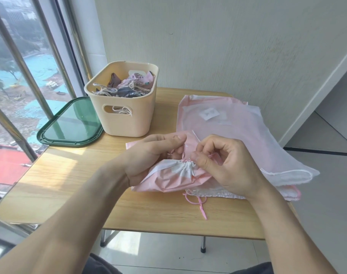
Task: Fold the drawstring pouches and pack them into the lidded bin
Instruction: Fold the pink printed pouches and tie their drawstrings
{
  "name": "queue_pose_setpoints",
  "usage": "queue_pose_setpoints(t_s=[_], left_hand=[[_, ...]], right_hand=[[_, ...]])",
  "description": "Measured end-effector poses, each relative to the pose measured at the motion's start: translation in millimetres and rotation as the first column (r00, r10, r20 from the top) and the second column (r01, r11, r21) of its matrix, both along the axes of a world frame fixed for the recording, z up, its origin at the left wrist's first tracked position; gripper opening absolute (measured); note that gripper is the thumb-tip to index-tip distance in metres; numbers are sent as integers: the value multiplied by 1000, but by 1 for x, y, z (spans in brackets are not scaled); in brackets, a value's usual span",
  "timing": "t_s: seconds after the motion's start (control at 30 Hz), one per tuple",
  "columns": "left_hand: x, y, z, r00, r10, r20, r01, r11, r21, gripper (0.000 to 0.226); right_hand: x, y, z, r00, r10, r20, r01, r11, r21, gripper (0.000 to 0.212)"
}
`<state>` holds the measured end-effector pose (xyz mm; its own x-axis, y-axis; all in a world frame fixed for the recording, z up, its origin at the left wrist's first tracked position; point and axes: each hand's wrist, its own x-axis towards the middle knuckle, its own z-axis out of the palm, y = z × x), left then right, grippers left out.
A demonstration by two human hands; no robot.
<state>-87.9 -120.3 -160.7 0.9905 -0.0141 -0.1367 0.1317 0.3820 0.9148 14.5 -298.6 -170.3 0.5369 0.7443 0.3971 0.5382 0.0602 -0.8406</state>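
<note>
My table (73, 184) is small, and the far right of it is taken up by a stack of pouches (247, 131) whose near edge spills past the table's right side; if I tug anything from under it, I think the whole slippery pile could slide to the floor. The bin (121, 107) stands at the far left, already heaped with pouches, and one cord pokes out through its near handle slot. That fullness worries me: a loosely folded pouch may sit proud of the rim and keep the lid (69, 123), lying flat to the bin's left, from seating. Between my hands, near the middle, is the pink pouch (168, 180) I am working on, its white neck gathered tight. My left hand (149, 153) curls round the body of it and pinches the cord (183, 155) near the neck; my right hand (224, 161) pinches the cord's other end with thumb and forefinger. If I pull too hard the thin film could tear at the gathers, or the cord knot badly. A loose pink tie (196, 202) lies near the table's front edge and could snag or drop.
</note>
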Motion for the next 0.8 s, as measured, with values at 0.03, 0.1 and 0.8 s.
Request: queue_pose_setpoints(t_s=[0.03, 0.1, 0.8], left_hand=[[0, -2, 0, 1000, -18, 2, 18, 998, -59, 28], [1, -4, -1, 999, -46, -6, 45, 988, -150, 26], [-4, -14, 4, 974, 127, 185, -224, 518, 825, 20]], right_hand=[[0, 0, 0, 1000, 10, -2, -10, 1000, -14, 27], [0, 0, -1, 1000, 18, -25, -19, 999, -41, 28], [0, 0, -1, 970, 15, -244, -48, 991, -127, 25]])
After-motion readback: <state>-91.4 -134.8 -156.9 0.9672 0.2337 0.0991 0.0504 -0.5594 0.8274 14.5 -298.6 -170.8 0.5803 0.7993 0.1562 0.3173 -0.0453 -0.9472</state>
